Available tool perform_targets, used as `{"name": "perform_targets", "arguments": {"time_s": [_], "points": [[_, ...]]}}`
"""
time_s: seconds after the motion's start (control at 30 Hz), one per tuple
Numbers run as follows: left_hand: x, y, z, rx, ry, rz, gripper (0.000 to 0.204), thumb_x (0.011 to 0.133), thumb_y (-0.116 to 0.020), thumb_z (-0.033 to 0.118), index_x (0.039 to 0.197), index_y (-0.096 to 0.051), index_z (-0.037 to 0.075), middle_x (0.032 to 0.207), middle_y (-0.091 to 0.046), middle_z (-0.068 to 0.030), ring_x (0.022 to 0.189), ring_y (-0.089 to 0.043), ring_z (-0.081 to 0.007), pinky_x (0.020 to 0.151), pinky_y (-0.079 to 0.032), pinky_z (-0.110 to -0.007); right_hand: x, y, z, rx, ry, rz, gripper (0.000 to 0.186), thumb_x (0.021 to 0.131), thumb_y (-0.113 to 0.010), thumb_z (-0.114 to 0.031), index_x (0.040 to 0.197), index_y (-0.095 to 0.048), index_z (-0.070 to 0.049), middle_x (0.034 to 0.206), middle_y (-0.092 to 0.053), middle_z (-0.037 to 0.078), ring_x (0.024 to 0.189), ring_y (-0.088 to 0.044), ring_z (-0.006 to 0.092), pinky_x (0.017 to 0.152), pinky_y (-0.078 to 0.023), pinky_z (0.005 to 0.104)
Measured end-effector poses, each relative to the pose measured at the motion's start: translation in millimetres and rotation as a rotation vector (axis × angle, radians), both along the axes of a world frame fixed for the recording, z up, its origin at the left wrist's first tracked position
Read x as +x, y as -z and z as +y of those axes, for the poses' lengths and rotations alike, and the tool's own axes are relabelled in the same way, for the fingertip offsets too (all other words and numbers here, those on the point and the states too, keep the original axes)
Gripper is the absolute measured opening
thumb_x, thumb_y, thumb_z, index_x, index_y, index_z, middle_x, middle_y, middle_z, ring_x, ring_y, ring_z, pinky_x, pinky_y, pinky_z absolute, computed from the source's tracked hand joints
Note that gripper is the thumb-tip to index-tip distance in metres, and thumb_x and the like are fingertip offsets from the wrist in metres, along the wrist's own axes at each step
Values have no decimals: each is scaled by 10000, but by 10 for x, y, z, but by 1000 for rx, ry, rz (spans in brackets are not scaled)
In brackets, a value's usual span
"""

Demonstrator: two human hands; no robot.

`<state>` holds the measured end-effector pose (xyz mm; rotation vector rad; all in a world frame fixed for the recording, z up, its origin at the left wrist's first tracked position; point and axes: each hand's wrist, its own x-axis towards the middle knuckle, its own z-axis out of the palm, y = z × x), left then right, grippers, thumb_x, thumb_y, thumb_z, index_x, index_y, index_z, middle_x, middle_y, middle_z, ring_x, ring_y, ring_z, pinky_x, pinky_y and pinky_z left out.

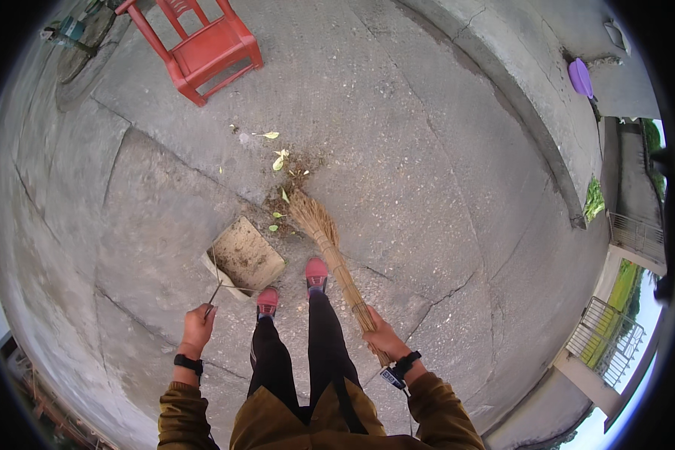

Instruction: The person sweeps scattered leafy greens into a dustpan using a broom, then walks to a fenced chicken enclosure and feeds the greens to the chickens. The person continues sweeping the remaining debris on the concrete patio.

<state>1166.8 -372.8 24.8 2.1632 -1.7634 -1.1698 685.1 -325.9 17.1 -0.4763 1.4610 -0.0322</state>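
Observation:
My right hand (pixel 381 335) is wrapped round the handle of a straw broom (pixel 337 266), which slants up and to the left. Its bristles rest on the concrete beside a pile of dirt and leaves (pixel 296 171). In my left hand (pixel 198 327) is the thin wire handle of a dustpan (pixel 245 251). The dustpan is pale and boxy, with brown dirt lying inside, and it sits on the ground just in front of my left foot. Several yellow-green leaves (pixel 280 160) lie in and around the pile, between the dustpan and the chair.
A red plastic chair (pixel 210 52) stands on the concrete at the far left. Cracks run across the ground (pixel 427 187). A low raised edge (pixel 502 97) curves along the right, with a purple basin (pixel 580 78) beyond it. Metal railings (pixel 604 337) are at the right rim.

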Motion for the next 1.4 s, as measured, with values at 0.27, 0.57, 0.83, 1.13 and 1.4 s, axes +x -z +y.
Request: {"name": "perform_targets", "arguments": {"time_s": [0.27,0.57,0.83,1.13,1.4], "points": [[-63,4,-63,-19,-27,-36,165,893,-667,187,878,-666,22,789,-658,-221,744,-641,-415,630,-517,-444,-524,160,-1254,-221,-138,282,897,769,-644,-64,1549,-217,-179,838,-661,138,591,-637,211,524,-522,345],[-67,-5,-152,-14,-67,-18,163,879,-679,200,893,-677,38,784,-660,-213,744,-642,-408,624,-512,-446,-136,630,-1384,-58,-539,192,982,768,-702,-154,1562,-124,-151,1171,-626,300,1120,-607,415,930,-484,414],[38,-24,-104,18,-66,-22,199,884,-676,250,905,-682,51,785,-660,-214,757,-642,-409,642,-516,-456,-386,-265,-1797,-66,-246,117,893,771,-619,-25,1556,-221,-177,852,-636,86,538,-571,160,502,-491,315],[127,0,-2,-8,-112,6,201,883,-672,259,875,-674,58,775,-657,-192,742,-636,-407,642,-509,-467,287,701,-2537,-331,-403,301,865,769,-635,-60,1541,-251,-143,880,-654,126,636,-628,185,538,-513,328],[211,-35,72,-26,-115,5,171,865,-674,251,874,-683,81,774,-664,-169,723,-644,-378,631,-510,-453,228,-705,-2916,-157,-489,167,862,770,-594,7,1548,-262,-158,842,-605,51,551,-550,124,485,-458,283]]}}
